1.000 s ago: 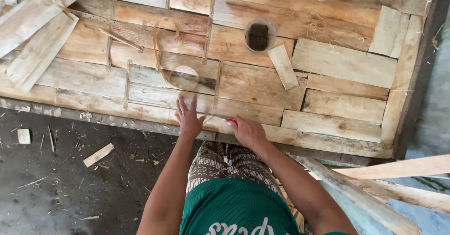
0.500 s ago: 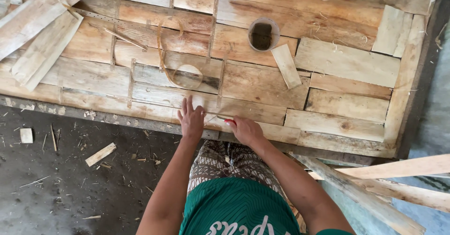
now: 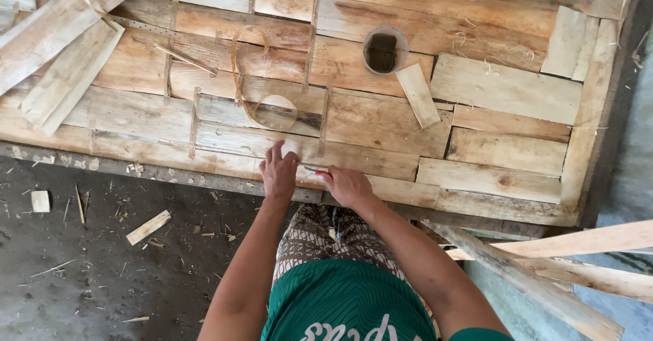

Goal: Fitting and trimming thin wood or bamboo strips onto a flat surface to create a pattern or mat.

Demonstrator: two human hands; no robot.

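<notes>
Person at a patchwork bench of pale wood planks (image 3: 503, 89). Left hand (image 3: 279, 172) lies flat, fingers spread, grasping nothing, near the front edge. Right hand (image 3: 348, 186) is clenched on a small red-handled tool (image 3: 318, 172), tip hidden. Risk: tool may slip toward left fingers, w/ the 2 hands nearly touching. Open room lies further back, btwn the round cup (image 3: 384, 50) and loose offcuts.

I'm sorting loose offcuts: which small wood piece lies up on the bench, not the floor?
The pale offcut beside the round cup; the other two lie on the dark floor.
</notes>
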